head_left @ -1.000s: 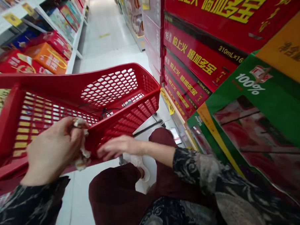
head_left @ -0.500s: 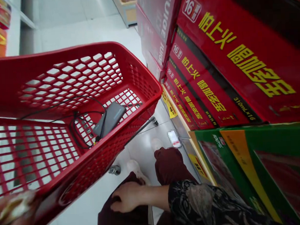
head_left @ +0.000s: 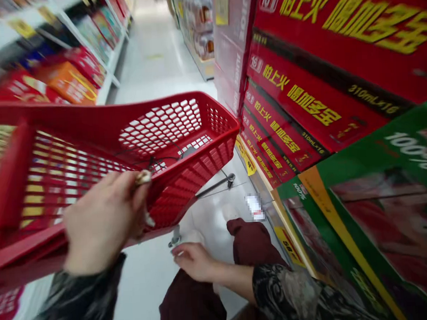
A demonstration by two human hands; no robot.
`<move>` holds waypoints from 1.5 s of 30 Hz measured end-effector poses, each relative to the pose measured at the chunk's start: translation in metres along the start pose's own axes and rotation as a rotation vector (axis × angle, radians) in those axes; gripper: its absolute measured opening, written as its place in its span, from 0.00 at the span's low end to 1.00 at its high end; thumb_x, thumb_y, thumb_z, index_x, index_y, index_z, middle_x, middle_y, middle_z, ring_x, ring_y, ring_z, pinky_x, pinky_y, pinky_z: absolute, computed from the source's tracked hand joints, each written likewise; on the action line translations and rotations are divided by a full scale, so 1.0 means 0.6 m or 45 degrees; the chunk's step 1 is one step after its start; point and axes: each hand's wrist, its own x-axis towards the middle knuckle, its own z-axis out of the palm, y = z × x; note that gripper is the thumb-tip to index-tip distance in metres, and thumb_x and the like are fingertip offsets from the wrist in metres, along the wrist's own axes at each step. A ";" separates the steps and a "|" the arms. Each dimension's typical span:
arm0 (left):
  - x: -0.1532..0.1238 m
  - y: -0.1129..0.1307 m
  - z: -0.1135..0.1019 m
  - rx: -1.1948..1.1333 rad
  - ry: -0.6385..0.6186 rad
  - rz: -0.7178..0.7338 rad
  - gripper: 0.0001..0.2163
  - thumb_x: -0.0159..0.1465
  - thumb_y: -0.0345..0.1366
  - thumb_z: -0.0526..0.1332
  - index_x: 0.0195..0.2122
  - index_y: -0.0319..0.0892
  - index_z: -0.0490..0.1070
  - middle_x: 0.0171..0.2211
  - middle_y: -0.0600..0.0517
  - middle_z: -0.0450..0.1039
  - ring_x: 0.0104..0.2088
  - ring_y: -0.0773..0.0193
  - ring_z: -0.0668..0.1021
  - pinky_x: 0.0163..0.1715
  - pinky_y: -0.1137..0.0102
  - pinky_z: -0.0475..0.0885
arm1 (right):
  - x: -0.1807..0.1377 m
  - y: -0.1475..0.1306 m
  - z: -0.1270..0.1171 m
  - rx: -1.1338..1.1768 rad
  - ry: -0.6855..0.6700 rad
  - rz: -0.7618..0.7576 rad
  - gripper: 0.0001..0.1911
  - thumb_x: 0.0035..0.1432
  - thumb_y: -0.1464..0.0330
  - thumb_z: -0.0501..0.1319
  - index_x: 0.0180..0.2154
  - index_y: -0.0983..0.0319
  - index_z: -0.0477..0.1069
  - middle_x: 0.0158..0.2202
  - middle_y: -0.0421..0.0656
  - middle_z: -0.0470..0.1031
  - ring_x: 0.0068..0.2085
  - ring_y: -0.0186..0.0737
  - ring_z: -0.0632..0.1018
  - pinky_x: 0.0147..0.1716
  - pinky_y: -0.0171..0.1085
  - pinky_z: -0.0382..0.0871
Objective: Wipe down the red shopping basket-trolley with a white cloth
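Observation:
My left hand (head_left: 104, 214) is closed around a small crumpled white-and-brown thing (head_left: 144, 178), too blurred to name, at the near side rim of a red plastic shopping cart (head_left: 196, 177). Whether this hand also grips the rim I cannot tell. Inside the cart lie a dark grey power bank (head_left: 189, 151) and a tangled black cable (head_left: 157, 161). Over my bent knee, in dark maroon trousers (head_left: 191, 302), hangs my right hand (head_left: 195, 262). Its fingers are loosely bent and apart from the thumb, with nothing visible in them.
Stacked red drink cartons (head_left: 296, 100) and green boxes (head_left: 377, 190) form a wall close on the right, above yellow price tags (head_left: 249, 161). A pixelated white thing (head_left: 255, 207) is by the shelf base. Shelves with red and orange packages (head_left: 72, 81) line the left. A tiled aisle (head_left: 148, 49) runs ahead.
The view has tilted up, showing more aisle and shelving. My left hand has come further into view with the crumpled thing. My right hand has lifted slightly off the knee.

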 end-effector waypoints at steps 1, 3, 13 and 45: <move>0.007 0.057 -0.026 0.096 0.046 0.097 0.13 0.60 0.49 0.52 0.41 0.51 0.68 0.39 0.51 0.69 0.39 0.57 0.71 0.30 0.68 0.61 | -0.007 -0.021 -0.014 -0.005 0.114 -0.211 0.11 0.54 0.68 0.56 0.39 0.60 0.74 0.36 0.41 0.76 0.37 0.37 0.76 0.39 0.35 0.70; 0.010 0.141 -0.070 0.078 0.134 0.199 0.13 0.62 0.45 0.49 0.34 0.46 0.69 0.34 0.50 0.68 0.33 0.61 0.71 0.27 0.70 0.60 | -0.020 -0.080 -0.041 0.072 0.352 -0.535 0.14 0.55 0.68 0.54 0.44 0.60 0.71 0.41 0.44 0.75 0.40 0.37 0.76 0.43 0.37 0.70; -0.052 0.202 -0.114 -1.753 -0.008 -0.028 0.13 0.57 0.43 0.54 0.38 0.40 0.66 0.30 0.51 0.72 0.30 0.66 0.74 0.32 0.71 0.69 | -0.067 -0.341 -0.036 0.381 0.264 -0.930 0.30 0.56 0.54 0.54 0.57 0.61 0.58 0.56 0.48 0.64 0.58 0.42 0.66 0.56 0.43 0.60; -0.115 0.010 -0.218 -0.757 0.373 -0.129 0.10 0.59 0.32 0.48 0.37 0.42 0.67 0.36 0.48 0.74 0.38 0.60 0.76 0.43 0.64 0.67 | 0.088 -0.319 -0.190 -1.201 0.448 -1.130 0.22 0.52 0.78 0.50 0.47 0.65 0.70 0.50 0.52 0.71 0.52 0.45 0.71 0.53 0.45 0.64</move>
